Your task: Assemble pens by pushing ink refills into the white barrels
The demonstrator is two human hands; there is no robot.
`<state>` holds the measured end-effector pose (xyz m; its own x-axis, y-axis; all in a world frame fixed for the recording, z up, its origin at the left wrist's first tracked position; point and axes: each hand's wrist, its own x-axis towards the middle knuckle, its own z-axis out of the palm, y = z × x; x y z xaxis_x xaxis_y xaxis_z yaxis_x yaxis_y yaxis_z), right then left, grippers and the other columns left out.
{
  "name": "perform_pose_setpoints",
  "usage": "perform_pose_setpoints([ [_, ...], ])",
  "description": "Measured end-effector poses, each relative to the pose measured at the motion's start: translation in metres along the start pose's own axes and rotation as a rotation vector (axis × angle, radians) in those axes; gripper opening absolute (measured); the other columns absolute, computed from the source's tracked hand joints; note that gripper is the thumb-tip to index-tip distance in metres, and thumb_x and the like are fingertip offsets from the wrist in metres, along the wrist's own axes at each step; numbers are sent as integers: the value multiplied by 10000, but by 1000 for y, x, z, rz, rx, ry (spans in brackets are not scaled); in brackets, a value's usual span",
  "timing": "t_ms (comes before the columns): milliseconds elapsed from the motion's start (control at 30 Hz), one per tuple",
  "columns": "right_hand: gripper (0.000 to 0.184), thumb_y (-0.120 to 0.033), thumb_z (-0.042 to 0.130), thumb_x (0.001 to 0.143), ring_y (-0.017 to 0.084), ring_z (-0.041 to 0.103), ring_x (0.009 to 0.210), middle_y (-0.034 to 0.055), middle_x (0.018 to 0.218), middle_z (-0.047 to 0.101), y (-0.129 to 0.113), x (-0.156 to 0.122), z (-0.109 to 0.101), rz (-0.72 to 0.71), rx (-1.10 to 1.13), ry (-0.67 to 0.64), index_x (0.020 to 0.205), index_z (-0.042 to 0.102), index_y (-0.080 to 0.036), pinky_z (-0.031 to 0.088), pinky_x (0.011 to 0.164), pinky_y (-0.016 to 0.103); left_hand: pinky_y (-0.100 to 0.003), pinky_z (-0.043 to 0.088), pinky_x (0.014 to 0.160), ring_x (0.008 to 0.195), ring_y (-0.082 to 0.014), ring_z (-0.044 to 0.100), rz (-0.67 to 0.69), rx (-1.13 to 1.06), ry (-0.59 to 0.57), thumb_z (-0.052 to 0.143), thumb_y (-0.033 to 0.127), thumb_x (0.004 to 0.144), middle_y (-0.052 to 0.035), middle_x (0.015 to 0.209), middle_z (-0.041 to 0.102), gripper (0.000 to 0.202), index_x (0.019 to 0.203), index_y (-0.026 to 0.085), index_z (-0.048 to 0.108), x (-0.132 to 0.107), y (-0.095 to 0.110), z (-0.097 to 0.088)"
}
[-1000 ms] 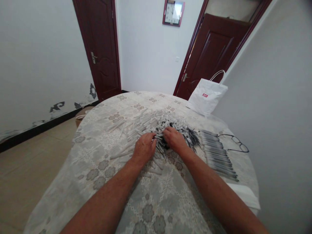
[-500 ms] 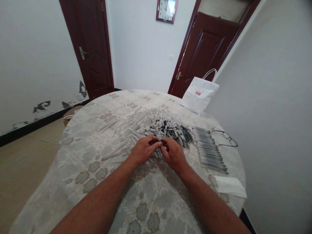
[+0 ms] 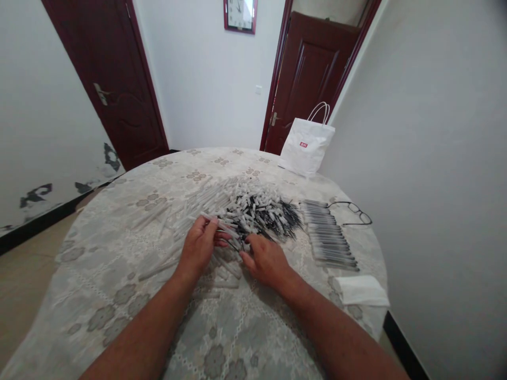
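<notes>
My left hand point(image 3: 200, 243) is closed at the near left of the pile, with a whitish translucent pen barrel point(image 3: 212, 218) between its thumb and fingers. To its right, my right hand point(image 3: 266, 259) pinches a thin dark pen refill point(image 3: 234, 245) that points toward the left hand. Loose clear pen barrels point(image 3: 170, 247) spread under and left of my hands. Small white caps point(image 3: 259, 194) lie heaped just beyond them. Black refills point(image 3: 283, 219) fan out on the heap's right side. My fingers partly hide the ends of what they hold.
A neat row of pens point(image 3: 328, 235) lies on the right, beside black-framed glasses point(image 3: 359, 215). Nearer is a folded white cloth or tissue point(image 3: 362, 291). At the back right stands a white paper bag point(image 3: 307, 148). A patterned tablecloth point(image 3: 130, 311) covers the round table.
My hands, close together half a second ago, have moved apart. A dark refill now shows between them. The view has turned slightly right, so the room appears shifted left.
</notes>
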<state>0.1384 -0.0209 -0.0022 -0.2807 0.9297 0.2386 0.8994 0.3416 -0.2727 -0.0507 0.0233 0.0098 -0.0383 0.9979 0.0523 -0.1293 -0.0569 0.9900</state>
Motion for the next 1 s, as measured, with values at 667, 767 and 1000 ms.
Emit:
perform_pose_setpoints([
  [667, 490, -250, 616, 761, 77, 438, 477, -62, 676, 576, 36, 8, -34, 337, 1244, -299, 1246, 621, -184, 266, 414, 189, -333, 610, 713, 830, -197, 733, -147, -369, -113, 731, 306, 833, -86, 974, 732, 272, 982, 168, 550, -1, -3, 6],
  [767, 493, -273, 670, 745, 68, 455, 490, -64, 712, 585, 29, 8, -33, 348, 1420, -276, 1229, 612, -199, 275, 405, 171, -362, 601, 765, 866, -218, 739, -158, -405, -139, 746, 312, 830, -82, 966, 737, 283, 960, 180, 533, -3, -2, 6],
  [1000, 291, -274, 668, 786, 73, 476, 471, -74, 675, 580, 13, 6, -14, 240, 1319, -285, 1064, 607, -209, 352, 416, 173, -400, 552, 880, 890, -216, 731, -143, -409, -227, 760, 351, 825, -95, 989, 746, 310, 959, 174, 544, -9, -2, 10],
])
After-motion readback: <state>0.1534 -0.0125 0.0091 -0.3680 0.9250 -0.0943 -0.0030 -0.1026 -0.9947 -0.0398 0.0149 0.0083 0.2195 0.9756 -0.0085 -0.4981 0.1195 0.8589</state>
